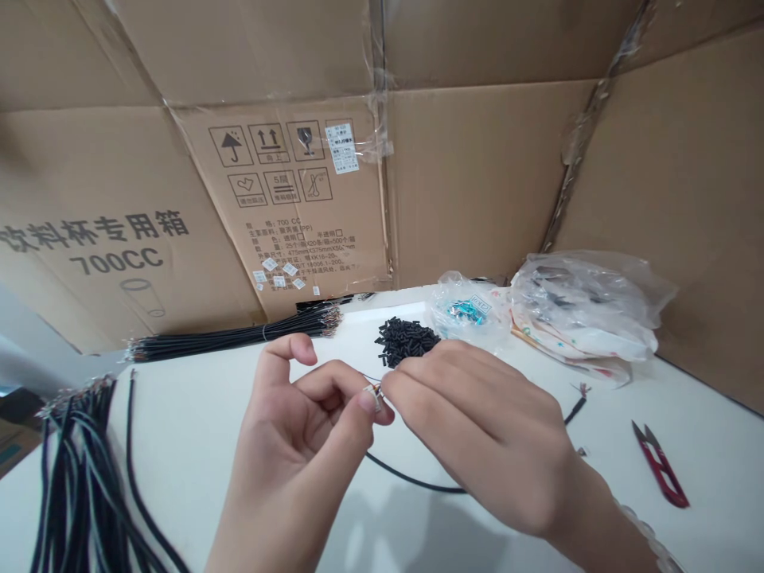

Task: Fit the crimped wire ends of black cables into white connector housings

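Observation:
My left hand (304,454) pinches a small white connector (374,399) between thumb and fingertip, its index finger raised and curled. Close against it, my right hand (489,434) has its fingertips pressed together at thin coloured wires (378,389) entering the connector. Those fingertips hide most of the wires. A black cable (418,481) curves on the white table below my hands and passes behind the right one. Stripped wire ends (583,390) show on a black cable piece to the right. Beyond my hands lies a pile of short black tubes (407,341).
Black cable bundles lie at the back left (239,334) and front left (77,477). Red thread snips (661,465) rest at the right. Clear plastic bags, one with blue pieces (469,310), sit at the back. Cardboard boxes (477,183) wall off the table's far side.

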`<state>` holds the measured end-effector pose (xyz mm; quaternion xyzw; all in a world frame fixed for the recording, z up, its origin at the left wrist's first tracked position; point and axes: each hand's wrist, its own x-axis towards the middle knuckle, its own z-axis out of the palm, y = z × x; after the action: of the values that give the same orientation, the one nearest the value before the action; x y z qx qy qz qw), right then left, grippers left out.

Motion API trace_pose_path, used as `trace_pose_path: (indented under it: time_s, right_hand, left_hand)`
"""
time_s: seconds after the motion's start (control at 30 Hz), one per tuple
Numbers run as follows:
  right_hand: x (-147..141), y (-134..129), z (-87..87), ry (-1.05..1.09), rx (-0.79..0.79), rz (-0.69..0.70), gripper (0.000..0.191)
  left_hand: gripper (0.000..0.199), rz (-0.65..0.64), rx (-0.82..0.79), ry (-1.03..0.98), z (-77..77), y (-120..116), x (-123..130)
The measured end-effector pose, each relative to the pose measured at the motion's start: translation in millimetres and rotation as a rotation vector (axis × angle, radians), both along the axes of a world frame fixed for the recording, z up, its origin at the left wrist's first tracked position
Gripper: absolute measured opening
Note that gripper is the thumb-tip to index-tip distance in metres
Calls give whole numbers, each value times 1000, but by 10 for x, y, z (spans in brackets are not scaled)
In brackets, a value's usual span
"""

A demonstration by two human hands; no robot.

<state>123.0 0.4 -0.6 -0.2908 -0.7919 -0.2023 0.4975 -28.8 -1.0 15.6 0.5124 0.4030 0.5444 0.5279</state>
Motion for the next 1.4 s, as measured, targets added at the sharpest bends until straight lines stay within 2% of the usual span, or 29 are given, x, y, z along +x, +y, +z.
trace_pose_path:
  time_s: [0.33, 0.57, 0.7, 0.8, 0.9, 1.0, 1.07, 1.17, 1.3, 1.4]
  right_hand:
    - [-19, -9, -1, -10, 16, 5, 35]
    - [14, 51, -39, 109, -101, 103, 28]
    - [56, 79, -26, 163, -194, 198, 18]
    - [96, 87, 15, 213, -336, 291, 13]
    - [135, 93, 55, 290, -549, 364, 15]
    - [172, 124, 63, 383, -808, 404, 17]
    - [196, 169, 50, 453, -1006, 481, 16]
    - [226, 247, 21, 555, -1279, 619, 30]
    - [248, 304, -8, 616, -1453, 751, 40]
    - [254, 310, -28, 618, -1543, 853, 47]
  left_hand:
    - [36, 2, 22, 93, -37, 18, -34]
    - [25, 65, 49, 153, -41, 48, -33]
    - [32, 41, 84, 164, -55, 59, -18]
    - [38, 92, 82, 203, -53, 36, 3]
    - [39, 140, 62, 238, -43, -1, 25]
    - [39, 120, 66, 294, -37, -28, 42]
    - [37, 115, 69, 334, -41, -41, 52]
    - [31, 102, 90, 417, -63, -62, 66]
    - [19, 124, 208, 547, -88, -105, 70]
    - [14, 86, 257, 566, -69, -144, 60]
